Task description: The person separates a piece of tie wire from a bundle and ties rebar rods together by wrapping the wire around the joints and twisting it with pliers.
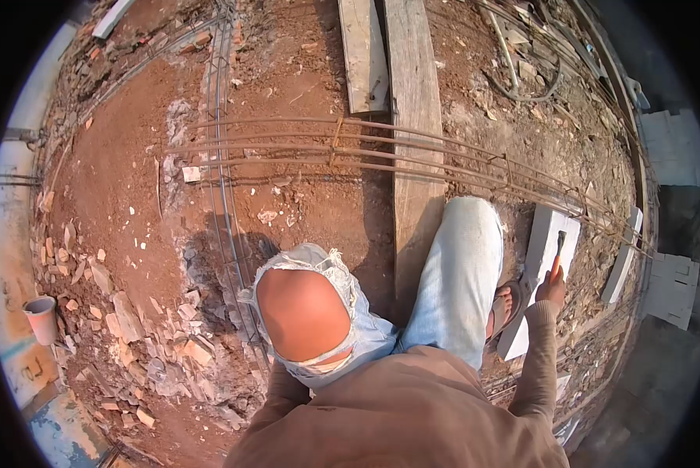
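Observation:
My right hand (551,287) is wrapped round the orange handle of a tool (556,264), whose dark metal end points away from me over a white block (543,234). The block lies on the ground beside my sandaled foot (503,310). My left hand is out of sight; only the left sleeve shows, low beside my bent knee. In front of my knees a long rebar frame (334,148) with tied stirrups crosses over a wooden plank (416,93).
Broken bricks and rubble (132,327) lie at the left, with a bucket (43,320) by the wall. Thin steel bars (224,179) run lengthwise left of centre. More white blocks (623,265) and a hose (533,95) are at the right.

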`<state>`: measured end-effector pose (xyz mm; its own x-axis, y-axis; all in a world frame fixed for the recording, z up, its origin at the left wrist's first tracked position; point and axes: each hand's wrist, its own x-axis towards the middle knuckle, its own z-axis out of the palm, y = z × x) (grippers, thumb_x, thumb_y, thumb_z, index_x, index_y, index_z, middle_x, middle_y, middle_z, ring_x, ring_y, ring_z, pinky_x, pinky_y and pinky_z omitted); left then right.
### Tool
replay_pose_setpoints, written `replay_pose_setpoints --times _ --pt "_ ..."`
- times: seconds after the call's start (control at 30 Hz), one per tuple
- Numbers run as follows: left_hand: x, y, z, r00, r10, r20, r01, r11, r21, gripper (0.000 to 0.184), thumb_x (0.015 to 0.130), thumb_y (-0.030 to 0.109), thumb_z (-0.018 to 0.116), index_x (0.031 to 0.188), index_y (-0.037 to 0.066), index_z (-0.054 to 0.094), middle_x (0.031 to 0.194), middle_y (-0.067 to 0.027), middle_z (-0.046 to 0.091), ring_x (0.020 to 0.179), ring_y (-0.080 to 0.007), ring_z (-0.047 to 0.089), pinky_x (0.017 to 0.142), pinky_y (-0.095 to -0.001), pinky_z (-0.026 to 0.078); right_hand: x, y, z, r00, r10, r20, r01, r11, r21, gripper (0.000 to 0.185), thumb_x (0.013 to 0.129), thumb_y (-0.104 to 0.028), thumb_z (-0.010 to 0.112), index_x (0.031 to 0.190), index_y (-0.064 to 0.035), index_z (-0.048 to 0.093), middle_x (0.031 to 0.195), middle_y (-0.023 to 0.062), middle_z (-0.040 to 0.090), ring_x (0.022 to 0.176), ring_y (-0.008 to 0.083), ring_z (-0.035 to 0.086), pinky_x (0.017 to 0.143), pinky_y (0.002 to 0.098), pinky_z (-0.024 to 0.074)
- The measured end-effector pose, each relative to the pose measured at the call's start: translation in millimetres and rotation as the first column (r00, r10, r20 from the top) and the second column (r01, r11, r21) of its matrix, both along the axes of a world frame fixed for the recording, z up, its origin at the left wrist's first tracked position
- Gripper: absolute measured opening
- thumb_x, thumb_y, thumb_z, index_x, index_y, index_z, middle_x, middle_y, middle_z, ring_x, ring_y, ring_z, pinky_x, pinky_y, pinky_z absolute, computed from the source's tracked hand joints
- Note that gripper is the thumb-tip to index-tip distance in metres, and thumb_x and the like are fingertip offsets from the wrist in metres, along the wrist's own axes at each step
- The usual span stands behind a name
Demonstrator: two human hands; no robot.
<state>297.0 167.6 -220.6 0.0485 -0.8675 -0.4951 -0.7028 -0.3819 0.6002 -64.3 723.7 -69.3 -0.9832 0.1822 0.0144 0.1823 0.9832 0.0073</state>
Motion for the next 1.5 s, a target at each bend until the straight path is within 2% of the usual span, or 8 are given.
replay_pose_setpoints --times 0.27,0.43,0.57,0.77,0.97,1.1,1.2,1.5 --pt "3.4 0.8 9.2 0.999 -0.041 0.017 0.042 0.997 -0.062 0.031 0.086 0.021 0.073 0.112 0.005 0.066 0.111 -0.0150 0.066 0.104 -0.0338 0.062 0.090 -0.0447 0.048 -14.9 115.8 -69.7 0.980 0.019 -0.197 0.012 0.988 0.153 0.050 0.092 -0.046 0.061 0.128 -0.0120 0.053 0.114 0.0232 0.058 0.102 0.0416 0.061 0.083 0.0512 0.0501" --pt "5.6 2.5 12.3 0.999 -0.039 0.030 0.041 0.994 -0.099 0.030 0.087 0.022 0.072 0.111 0.004 0.066 0.110 -0.0155 0.067 0.104 -0.0338 0.063 0.090 -0.0441 0.048 -11.7 121.7 -85.9 0.984 -0.148 0.095 0.123 0.964 0.234 0.046 0.088 -0.034 0.065 0.127 -0.0111 0.055 0.114 0.0242 0.056 0.111 0.0414 0.053 0.093 0.0495 0.0453" --pt "4.3 1.4 17.4 0.998 -0.052 0.032 0.057 0.978 -0.198 0.030 0.087 0.023 0.072 0.110 0.004 0.066 0.109 -0.0160 0.067 0.103 -0.0339 0.063 0.090 -0.0436 0.048 -14.3 80.4 -85.3 0.983 -0.018 -0.183 0.043 0.990 0.132 0.053 0.086 -0.025 0.067 0.133 -0.0059 0.051 0.120 0.0275 0.053 0.115 0.0434 0.050 0.099 0.0495 0.0415" --pt "-47.8 -17.1 70.3 0.940 -0.340 -0.026 0.219 0.660 -0.718 0.030 0.088 0.024 0.071 0.110 0.003 0.066 0.108 -0.0166 0.067 0.103 -0.0339 0.063 0.090 -0.0428 0.048 -42.9 -73.0 -6.2 0.800 0.398 -0.449 -0.492 0.863 -0.112 0.061 0.085 -0.031 0.073 0.134 -0.0030 0.050 0.125 0.0243 0.051 0.115 0.0407 0.049 0.098 0.0477 0.0437" --pt "-156.1 -44.3 207.9 0.598 -0.790 0.132 0.556 0.291 -0.779 0.031 0.089 0.026 0.071 0.108 0.002 0.066 0.105 -0.0169 0.068 0.100 -0.0329 0.065 0.087 -0.0410 0.050 -106.4 -136.4 29.0 0.658 0.698 -0.284 -0.736 0.676 -0.043 0.054 0.086 -0.039 0.070 0.128 -0.0079 0.058 0.129 0.0134 0.055 0.119 0.0355 0.048 0.102 0.0480 0.0395" --pt "-240.7 -44.2 270.9 0.129 -0.951 0.280 0.838 -0.046 -0.544 0.037 0.090 0.035 0.069 0.106 0.002 0.067 0.102 -0.0162 0.069 0.096 -0.0307 0.066 0.084 -0.0390 0.051 -124.3 -148.7 29.7 0.690 0.722 0.059 -0.698 0.685 -0.208 0.053 0.084 -0.053 0.067 0.118 -0.0133 0.069 0.121 0.0088 0.065 0.124 0.0316 0.048 0.107 0.0500 0.0320" --pt "-312.1 -12.1 290.8 -0.183 -0.959 0.218 0.912 -0.248 -0.326 0.048 0.095 0.047 0.060 0.102 0.000 0.068 0.095 -0.0173 0.069 0.090 -0.0316 0.067 0.082 -0.0414 0.052 -116.1 -156.1 25.0 0.719 0.691 0.071 -0.646 0.703 -0.299 0.047 0.084 -0.048 0.069 0.114 -0.0129 0.071 0.118 0.0087 0.067 0.123 0.0287 0.050 0.108 0.0483 0.0281" --pt "-420.4 142.6 227.7 -0.510 -0.702 0.497 0.853 -0.487 0.187 0.062 0.082 0.056 0.070 0.105 -0.001 0.069 0.108 -0.0198 0.070 0.103 -0.0337 0.067 0.088 -0.0440 0.054 -97.6 -213.0 31.5 0.848 0.516 0.119 -0.437 0.808 -0.395 0.046 0.088 -0.050 0.060 0.108 -0.0100 0.071 0.112 0.0139 0.067 0.123 0.0355 0.049 0.107 0.0581 0.0254"
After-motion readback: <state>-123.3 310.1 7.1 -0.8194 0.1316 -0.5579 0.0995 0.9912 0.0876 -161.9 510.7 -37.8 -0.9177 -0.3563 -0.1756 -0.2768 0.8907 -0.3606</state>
